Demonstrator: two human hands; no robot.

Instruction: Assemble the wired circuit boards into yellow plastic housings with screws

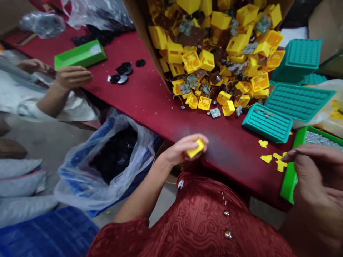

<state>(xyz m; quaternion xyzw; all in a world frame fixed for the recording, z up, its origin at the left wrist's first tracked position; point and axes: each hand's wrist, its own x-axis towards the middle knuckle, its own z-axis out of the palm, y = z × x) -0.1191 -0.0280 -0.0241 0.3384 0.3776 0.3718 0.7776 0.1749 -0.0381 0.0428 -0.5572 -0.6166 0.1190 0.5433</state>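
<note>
My left hand [184, 149] is closed around a small yellow plastic housing [195, 149], held just above the table's front edge. At the right, my right hand [318, 182] is above the end of a green tray [288, 185], with thumb and forefinger pinched together. Whatever lies between those fingertips, if anything, is hidden. Right by them are flat yellow plastic pieces [281, 165] on the table, with another flat yellow piece [263, 144] a little farther back.
A tipped cardboard box [150, 43] spills yellow housings with circuit boards and wires [206, 60]. Teal ridged trays [270, 121] stand right. A co-worker's hand [73, 76] is near a green tray [80, 55] and black discs [123, 73]. A plastic-lined blue crate [80, 178] stands below.
</note>
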